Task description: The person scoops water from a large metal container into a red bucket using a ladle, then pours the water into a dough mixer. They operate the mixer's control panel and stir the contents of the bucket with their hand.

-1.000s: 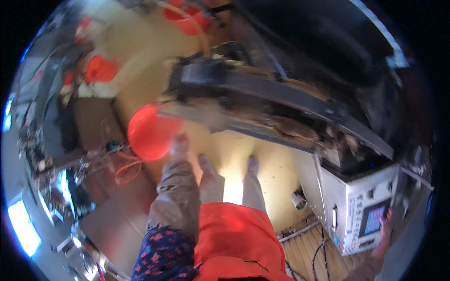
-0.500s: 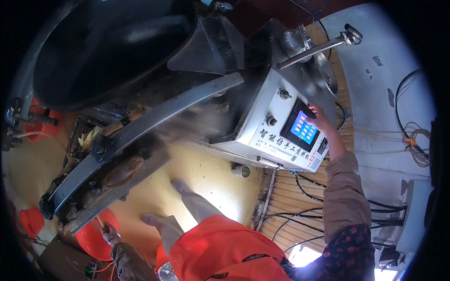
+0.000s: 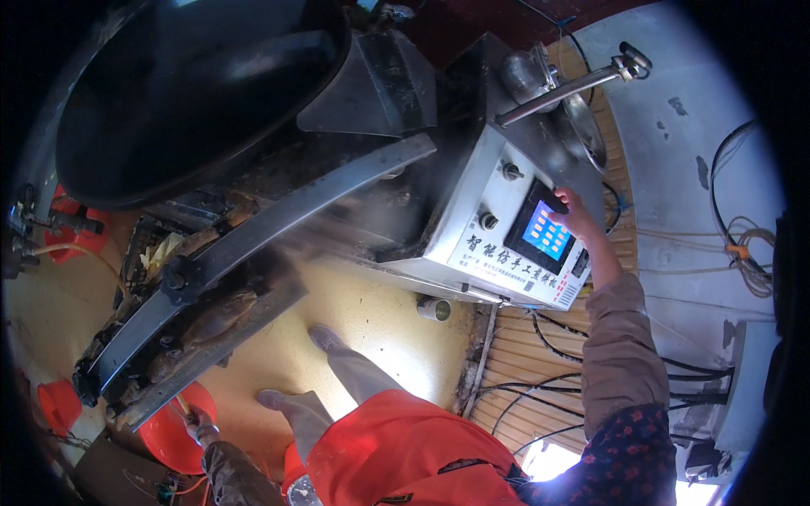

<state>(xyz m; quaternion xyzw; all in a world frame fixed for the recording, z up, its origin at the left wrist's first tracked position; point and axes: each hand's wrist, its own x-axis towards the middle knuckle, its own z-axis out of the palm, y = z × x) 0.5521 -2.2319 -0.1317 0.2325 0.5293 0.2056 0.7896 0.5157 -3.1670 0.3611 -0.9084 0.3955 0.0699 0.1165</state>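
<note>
The fingers of my right hand are apart at a lit blue touchscreen on a steel control box, seemingly touching its upper part, holding nothing. Two knobs sit beside the screen. Low at the left, my left hand is closed on a pale stick or tube over a red bucket. Its far end is hidden under a curved steel arm assembly.
A large black round plate fills the upper left. Red buckets and hoses stand at the left. Steel bowls sit atop the box. Black cables run along wood slats and the grey wall. A metal can lies near my feet.
Since a second ago the view has swung toward the control box, bringing its screen toward the middle-right. In the last half second it has barely changed; my right hand stays at the screen.
</note>
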